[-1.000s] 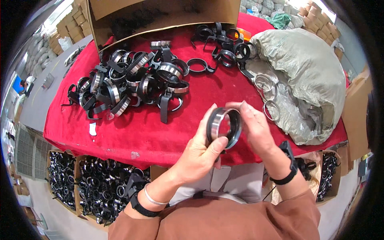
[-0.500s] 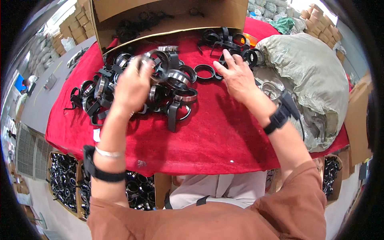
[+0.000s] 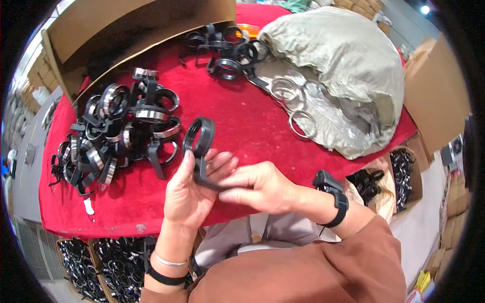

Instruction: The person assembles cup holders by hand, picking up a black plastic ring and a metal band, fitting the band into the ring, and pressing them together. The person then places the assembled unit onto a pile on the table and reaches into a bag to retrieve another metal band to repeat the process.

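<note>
A black ring with an arm-like bracket (image 3: 206, 137) is held up over the near edge of the red cloth. My left hand (image 3: 186, 199) closes round the bracket below the ring, thumb against it. My right hand (image 3: 262, 188) meets it from the right, fingers pinching the bent lower end of the bracket. To the left lies a heap of similar black ring brackets (image 3: 151, 113), many fitted with shiny silver bands. A smaller group of black ring brackets (image 3: 227, 68) sits farther back. Loose thin silver rings (image 3: 302, 124) rest by the grey sack.
A large grey-white sack (image 3: 328, 45) slumps on the right of the red-covered table (image 3: 252, 131). An open cardboard box (image 3: 136, 30) stands at the back left. Below the table edge are cartons full of black ring parts (image 3: 121, 260), with another carton (image 3: 404, 174) at right.
My left hand has left the heap and come nearer with a black ring bracket. My right hand has left the back group and joined it on the bracket. The view has swung to the right.
</note>
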Available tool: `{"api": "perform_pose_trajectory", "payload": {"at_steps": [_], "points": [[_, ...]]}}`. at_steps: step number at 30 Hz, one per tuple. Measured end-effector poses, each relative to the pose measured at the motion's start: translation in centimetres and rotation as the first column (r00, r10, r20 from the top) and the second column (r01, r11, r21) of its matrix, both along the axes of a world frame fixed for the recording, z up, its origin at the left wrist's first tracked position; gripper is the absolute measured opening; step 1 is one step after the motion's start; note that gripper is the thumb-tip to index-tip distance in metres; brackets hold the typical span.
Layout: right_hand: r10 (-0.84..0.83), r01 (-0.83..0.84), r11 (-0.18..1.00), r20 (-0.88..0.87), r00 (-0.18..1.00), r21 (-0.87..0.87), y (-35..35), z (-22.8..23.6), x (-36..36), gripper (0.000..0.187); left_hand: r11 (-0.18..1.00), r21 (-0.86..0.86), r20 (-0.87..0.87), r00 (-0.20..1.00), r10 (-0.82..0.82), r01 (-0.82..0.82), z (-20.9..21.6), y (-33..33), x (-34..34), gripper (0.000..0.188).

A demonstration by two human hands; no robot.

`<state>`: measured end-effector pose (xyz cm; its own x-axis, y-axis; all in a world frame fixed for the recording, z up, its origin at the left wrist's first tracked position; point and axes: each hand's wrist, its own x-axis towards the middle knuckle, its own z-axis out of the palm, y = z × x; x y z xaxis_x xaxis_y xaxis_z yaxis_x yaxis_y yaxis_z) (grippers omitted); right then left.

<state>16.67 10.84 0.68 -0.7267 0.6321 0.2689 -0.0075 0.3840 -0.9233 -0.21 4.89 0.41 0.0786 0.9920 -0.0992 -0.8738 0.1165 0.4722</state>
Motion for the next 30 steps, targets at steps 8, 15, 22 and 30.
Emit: {"api": "perform_pose_trajectory", "payload": {"at_steps": [8, 15, 22, 30], "points": [[-0.894, 0.447, 0.391, 0.216, 0.393, 0.804, 7.7, -1.7, 10.2, 0.074, 0.986, -0.03, -0.229, 0.961, 0.155, -0.166, -1.1, -1.2, 0.1, 0.031], [-0.756, 0.243, 0.32, 0.093, 0.648, 0.916, 7.7, -0.8, 9.5, 0.063, 0.99, -0.022, -0.333, 0.935, 0.123, -0.138, -0.9, -1.1, 1.3, 0.015], [-0.582, 0.08, 0.186, 0.044, 0.812, 0.979, 5.3, 1.0, 8.7, 0.056, 0.986, -0.047, -0.37, 0.92, 0.129, -0.158, -0.8, 0.1, 1.7, 0.017], [-0.469, 0.372, 0.605, -0.063, 0.881, 0.703, 2.7, 2.4, 8.6, 0.077, 0.995, 0.005, -0.424, 0.901, 0.089, -0.096, 0.4, 1.6, 5.6, 0.029]]}}
